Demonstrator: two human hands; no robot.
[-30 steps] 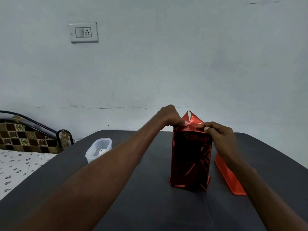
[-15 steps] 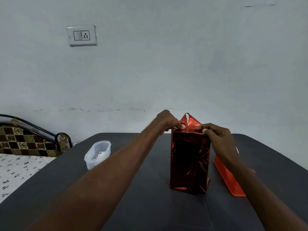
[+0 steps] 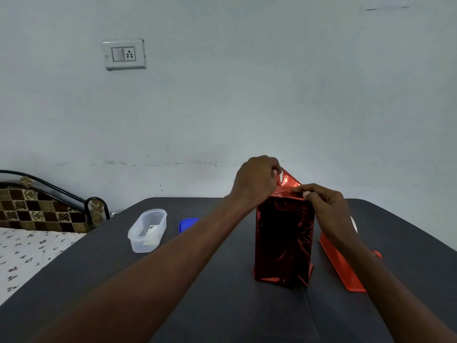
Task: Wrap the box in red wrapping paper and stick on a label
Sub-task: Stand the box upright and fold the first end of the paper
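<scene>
Fingers first: your left hand (image 3: 257, 181) pinches the raised triangular flap (image 3: 288, 179) of red paper at the box top, and your right hand (image 3: 324, 201) pinches the folded edge beside it. The box (image 3: 284, 240) stands upright on the dark table (image 3: 222, 293), sides already covered in red paper. Judged progress: body wrapped, top end half folded and not closed. No label shows on the sides in view. A clear tub (image 3: 148, 230) sits well apart to the left.

Left hand (image 3: 257, 180): raised, fingers curled, pinching the paper flap (image 3: 288, 179).
Right hand (image 3: 324, 203): fingers curled, pinching the top edge.
Forearms: both extended forward.
</scene>
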